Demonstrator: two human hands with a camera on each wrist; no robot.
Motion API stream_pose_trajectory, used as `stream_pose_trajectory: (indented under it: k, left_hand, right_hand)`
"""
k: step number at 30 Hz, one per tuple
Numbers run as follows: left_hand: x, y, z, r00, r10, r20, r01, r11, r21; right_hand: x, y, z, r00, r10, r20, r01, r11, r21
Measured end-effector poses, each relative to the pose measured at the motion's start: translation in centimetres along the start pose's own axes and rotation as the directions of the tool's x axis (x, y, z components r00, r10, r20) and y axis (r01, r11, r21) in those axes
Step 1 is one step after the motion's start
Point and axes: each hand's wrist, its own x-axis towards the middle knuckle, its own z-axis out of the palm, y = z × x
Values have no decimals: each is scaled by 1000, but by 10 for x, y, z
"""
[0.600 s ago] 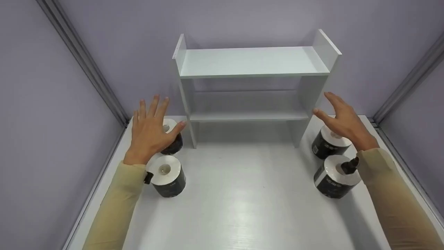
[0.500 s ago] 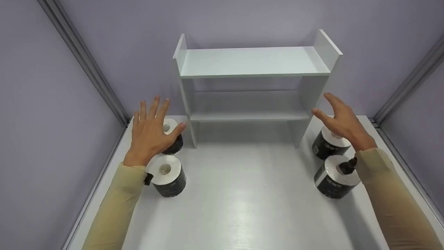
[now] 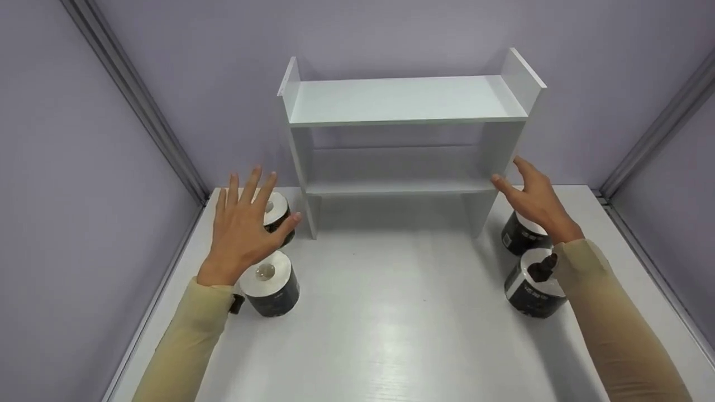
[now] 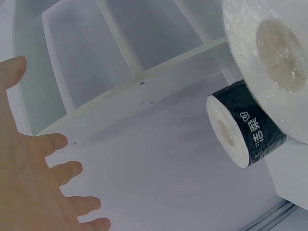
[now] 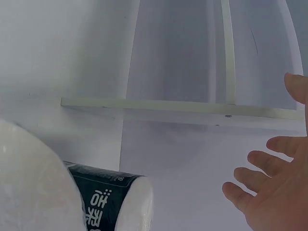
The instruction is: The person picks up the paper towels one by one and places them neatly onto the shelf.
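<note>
In the head view my left hand (image 3: 241,229) hovers with spread fingers above two wrapped toilet paper rolls on the left, a front roll (image 3: 272,285) and a back roll (image 3: 276,209) it partly covers. On the other side my right hand (image 3: 533,195), empty with fingers extended, hangs over the back right roll (image 3: 519,234), beside the shelf's right panel; whether it touches the panel I cannot tell. Nearer stands the front right roll (image 3: 530,296). Between the hands is a white two-tier shelf (image 3: 402,120). The left wrist view shows the left hand (image 4: 38,183) holding nothing.
The white tabletop (image 3: 363,312) carries the shelf and the rolls. Pale walls (image 3: 402,33) enclose the back and sides, with grey metal profiles (image 3: 134,100) at the corners. A dark wrist camera part (image 3: 543,268) juts from the right sleeve (image 3: 609,312).
My right hand has moved left and slightly down, closer to the shelf's right panel. The left hand has dropped slightly toward me. Rolls stay where they were.
</note>
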Motion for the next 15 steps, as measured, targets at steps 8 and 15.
stream_pose_trajectory:
  k: [8, 15]
  left_hand:
    - [-14, 0, 6, 999, 41, -32, -41, 999, -5]
    - [-29, 0, 12, 998, 64, -29, -65, 998, -18]
  right_hand:
    - [1, 1, 15, 996, -58, -63, 63, 994, 86]
    - [4, 1, 27, 986, -82, -147, 102, 986, 132]
